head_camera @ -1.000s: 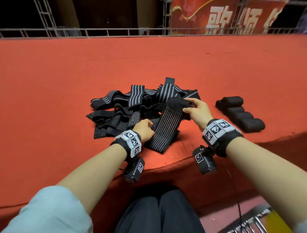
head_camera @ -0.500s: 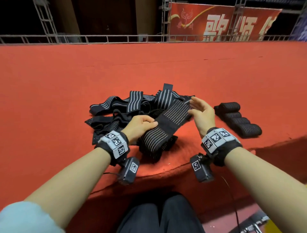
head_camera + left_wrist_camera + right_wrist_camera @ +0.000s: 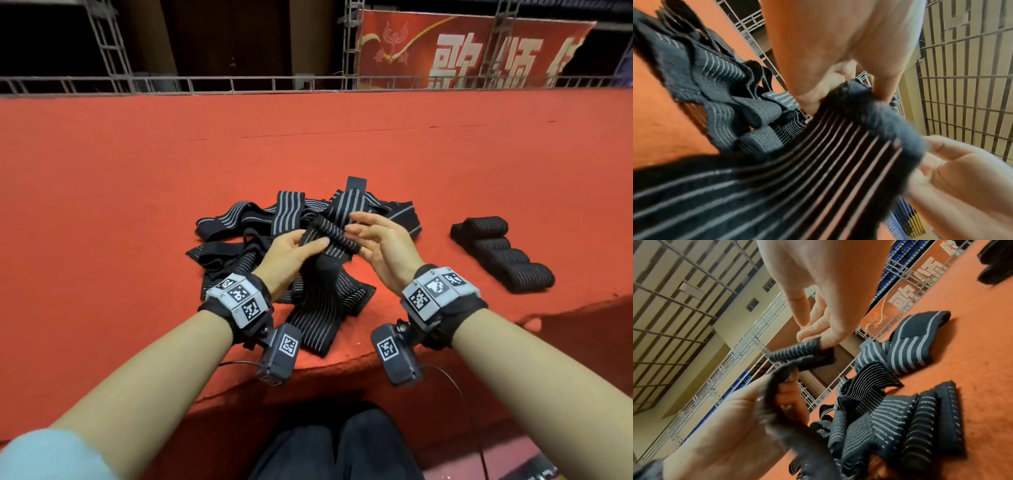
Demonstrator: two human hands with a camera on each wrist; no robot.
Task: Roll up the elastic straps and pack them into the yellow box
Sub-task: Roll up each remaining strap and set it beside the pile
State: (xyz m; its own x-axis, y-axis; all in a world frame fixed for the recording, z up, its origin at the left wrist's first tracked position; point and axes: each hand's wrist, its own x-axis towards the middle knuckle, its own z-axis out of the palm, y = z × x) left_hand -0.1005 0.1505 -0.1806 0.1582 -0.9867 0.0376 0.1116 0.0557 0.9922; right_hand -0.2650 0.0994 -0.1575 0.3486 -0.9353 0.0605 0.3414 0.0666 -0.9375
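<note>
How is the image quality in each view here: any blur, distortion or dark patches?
Head view: sharp at the centre, wide-angle bending at the railing, dark backdrop above it. Left wrist view: the striped strap near the lens is motion-blurred, as is the right hand. Right wrist view: the left hand and the strap end it grips are smeared; the strap pile is fairly crisp.

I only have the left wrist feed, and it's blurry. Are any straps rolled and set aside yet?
Observer: Yes. The head view shows four rolled straps in a row on the red surface, on the person's right, apart from the loose pile.
Operator: Right hand actually gripping the strap end?
Observer: The right wrist view shows the right hand pinching the rolled end of the strap with its fingertips.
Operator: Yellow box anywhere?
Observer: Only a yellow sliver at the head view's bottom edge; cannot tell what it is.
</note>
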